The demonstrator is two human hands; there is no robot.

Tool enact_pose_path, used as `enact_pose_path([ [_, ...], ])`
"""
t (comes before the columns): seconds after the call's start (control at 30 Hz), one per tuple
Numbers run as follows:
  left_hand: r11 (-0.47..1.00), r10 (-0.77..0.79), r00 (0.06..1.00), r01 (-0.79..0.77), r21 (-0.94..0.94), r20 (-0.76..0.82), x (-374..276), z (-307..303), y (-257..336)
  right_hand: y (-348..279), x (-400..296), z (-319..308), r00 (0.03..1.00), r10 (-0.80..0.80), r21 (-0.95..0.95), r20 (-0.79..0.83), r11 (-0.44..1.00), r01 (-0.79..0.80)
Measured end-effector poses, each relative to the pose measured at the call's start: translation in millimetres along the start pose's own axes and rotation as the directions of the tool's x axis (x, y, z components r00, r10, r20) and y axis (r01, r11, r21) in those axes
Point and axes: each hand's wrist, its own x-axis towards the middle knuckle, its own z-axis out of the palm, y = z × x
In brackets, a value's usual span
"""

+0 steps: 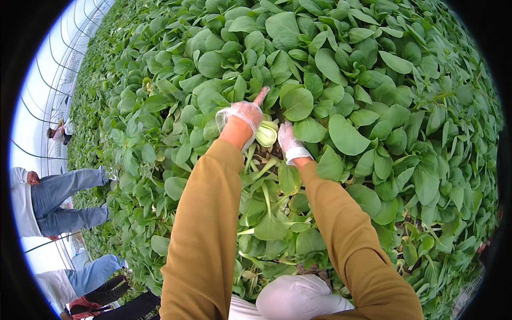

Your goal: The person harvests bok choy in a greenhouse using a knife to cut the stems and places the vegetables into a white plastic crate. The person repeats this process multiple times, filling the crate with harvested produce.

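A bok choy plant [267, 134] with a pale, broad-stemmed base shows between my two hands, among dense green leaves. My left hand [243, 114], in a clear plastic glove, lies against its left side. The index finger stretches forward into the leaves; the other fingers are mostly hidden, so their grip on the plant cannot be made out. Just right of the pale base is my right hand [289, 141], also gloved, fingers pointing forward. Leaves and shadow cover its fingertips, and whether it holds anything is unclear. Loose-looking leaves and stalks [269, 226] lie between my forearms.
Leafy bok choy plants [346, 134] crowd close on both sides and ahead. My pale-clothed knee [296, 296] is at the bottom. Several other people stand at the left, one in blue jeans [68, 200]. Curved greenhouse ribs [44, 76] rise beyond them.
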Motion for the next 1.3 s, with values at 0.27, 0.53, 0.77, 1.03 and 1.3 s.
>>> enact_pose_path([
  [0.27, 0.993, -0.042, 0.995, 0.031, -0.116, -0.092, 2.3, 54.6, -29.2, -3.5, 26.8, 18.0, 0.798, 0.383, 0.873, 0.465, -0.047, -0.486],
  [0.53, 0.986, 0.022, 0.97, -0.061, -0.156, -0.241, -3.4, 56.2, -18.5, 52.0, -11.2, 33.3, 0.834, -0.04, 0.735, 0.55, -0.452, -0.506],
  [0.77, 0.834, -0.119, 0.852, -0.193, -0.516, -0.511, -147.4, 45.4, -11.9, 99.7, -118.2, -81.2, 0.866, 0.151, 0.575, 0.476, -0.799, -0.176],
  [1.03, 0.126, -0.444, 0.782, -0.428, -0.895, -0.437, -316.7, 43.0, 47.8, 92.8, -177.4, -210.9, 0.955, 0.199, 0.22, -0.222, -0.943, 0.248],
  [1.3, -0.26, -0.612, 0.755, -0.474, -0.841, -0.237, -415.9, 87.1, 77.2, 53.6, -182.8, -311.9, 0.976, 0.09, 0.272, -0.2, -0.952, 0.143],
])
